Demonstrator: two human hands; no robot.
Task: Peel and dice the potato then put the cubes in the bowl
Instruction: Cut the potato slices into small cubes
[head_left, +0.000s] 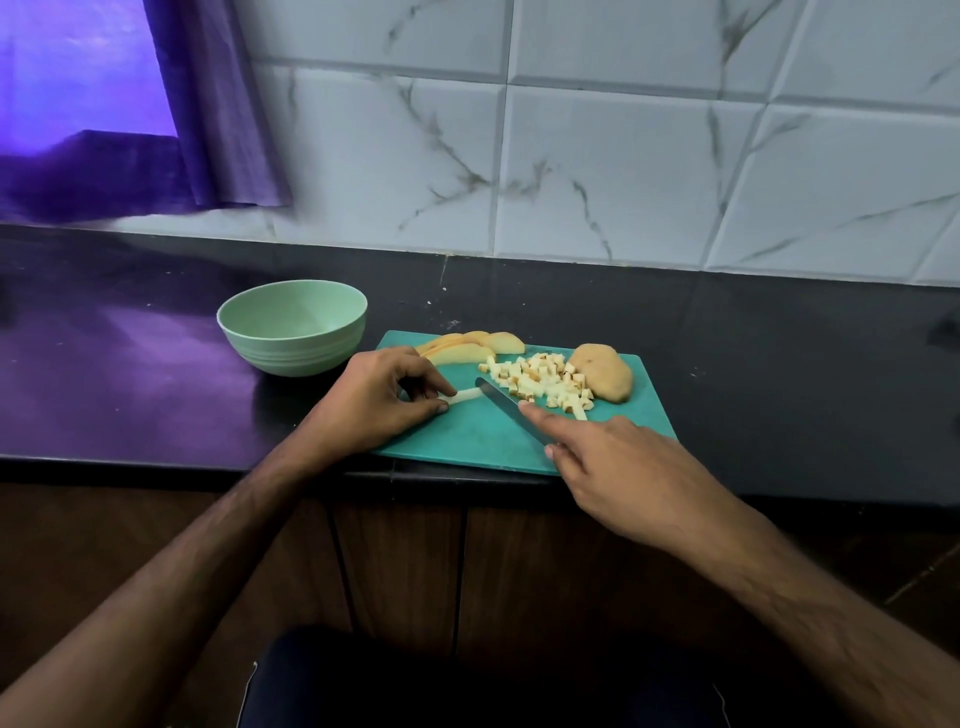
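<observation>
counter (156, 364): dark, shiny, runs under a tiled wall
cutting board (483, 431): teal, sits at the counter's front edge
bowl (292, 327): pale green, just left of the board
potato (602, 371): big chunk at the board's right end, slices (478, 345) along the back
cubes (540, 384): heaped mid-board, none in the bowl
right hand (623, 478): wrapped round the knife (511, 410), forefinger along the blade
left hand (384, 400): fingertips pinching a potato strip (465, 395), blade tip right at its free end

Dim, violet light from curtained window (78, 67) w/ purple glare on counter (130, 353); wide-angle edge distortion, soft blur.
</observation>
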